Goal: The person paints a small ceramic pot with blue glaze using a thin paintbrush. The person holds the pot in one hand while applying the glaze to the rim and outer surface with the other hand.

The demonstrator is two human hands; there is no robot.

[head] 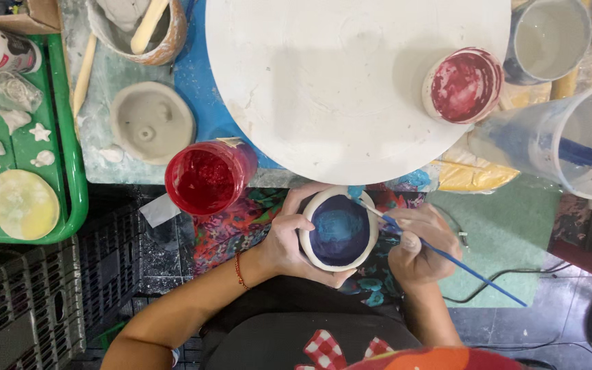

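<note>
Nearest the person, over the lap, the left hand has its grip closed around a small pale clay bowl, fingers curled over the near rim and thumb along its left side; the bowl's inside is coated in blue-purple glaze. Just right of the bowl, the right hand pinches a thin blue-handled brush, its tip touching the bowl's upper right rim (the handle slants away down to the right). Just beyond the bowl, to its upper left, stands an open jar of red glaze at the edge of the surface. Directly beyond the bowl lies a large round white board, with a smaller pot of dark red glaze resting on its right edge. Farther left of the bowl sits an unglazed grey clay dish, and beyond that a green tray holding small white clay shapes.
</note>
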